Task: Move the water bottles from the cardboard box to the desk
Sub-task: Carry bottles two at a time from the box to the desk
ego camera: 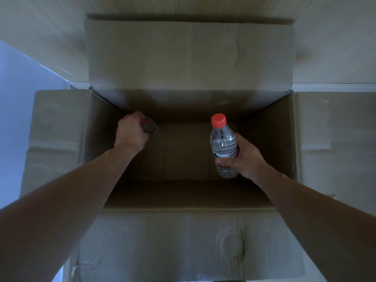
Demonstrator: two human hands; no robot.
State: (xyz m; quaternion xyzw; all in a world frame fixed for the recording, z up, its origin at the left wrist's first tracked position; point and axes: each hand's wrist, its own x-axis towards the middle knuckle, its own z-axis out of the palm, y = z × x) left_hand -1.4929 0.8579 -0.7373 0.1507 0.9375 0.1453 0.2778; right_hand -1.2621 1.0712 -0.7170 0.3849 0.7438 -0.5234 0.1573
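Note:
I look straight down into a large open cardboard box (pixel 280 139) with its four flaps spread out. My right hand (pixel 247 159) grips a clear water bottle with a red cap (pixel 223 141) around its label, held upright above the right side of the box. My left hand (pixel 130 132) reaches deep into the far left corner and grips a second red-capped bottle (pixel 148 125); most of this bottle is hidden by my fist and the shadow. The box floor between my hands shows only bare cardboard.
The far flap (pixel 189 53) leans up against a pale wall, with a white baseboard (pixel 333 86) on either side. The near flap (pixel 183 245) hangs toward me. The left flap (pixel 59 137) and right flap (pixel 333 143) lie flat. A bluish surface (pixel 18 98) shows at left.

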